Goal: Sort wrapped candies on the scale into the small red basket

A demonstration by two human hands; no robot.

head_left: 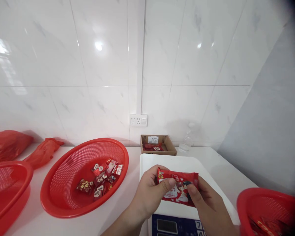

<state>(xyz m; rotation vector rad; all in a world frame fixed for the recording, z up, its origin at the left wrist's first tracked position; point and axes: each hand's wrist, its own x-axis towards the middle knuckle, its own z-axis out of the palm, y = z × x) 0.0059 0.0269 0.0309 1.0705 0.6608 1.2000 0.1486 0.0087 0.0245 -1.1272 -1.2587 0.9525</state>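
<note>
A red packet point(178, 190) printed with hearts and a cartoon figure is held flat between both hands just above the white platform of a scale point(179, 164); the left hand point(149, 193) pinches the packet's left end, thumb on top and fingers curled behind, while the right hand point(208, 203) grips its right end in the same way, thumb pressed on the printed face; both hands are closed on the packet, which touches nothing else; the scale's dark blue front panel, with a display window and a few keys, shows at the bottom edge beneath the wrists; just left of the scale sits a large red mesh basket point(61, 183) holding a small heap of wrapped sweets point(100, 178) in red and white wrappers; further left, another red basket point(7, 190) is cut by the frame; behind these two lie red plastic bags point(43, 152) against the tiled wall; behind the scale stands a small open cardboard box point(168, 146) with red packets inside, a clear plastic bottle point(188, 139) just to its right; at the lower right a third red basket point(265, 203) holds more red packets; a white wall socket point(138, 120) is set above the box.
</note>
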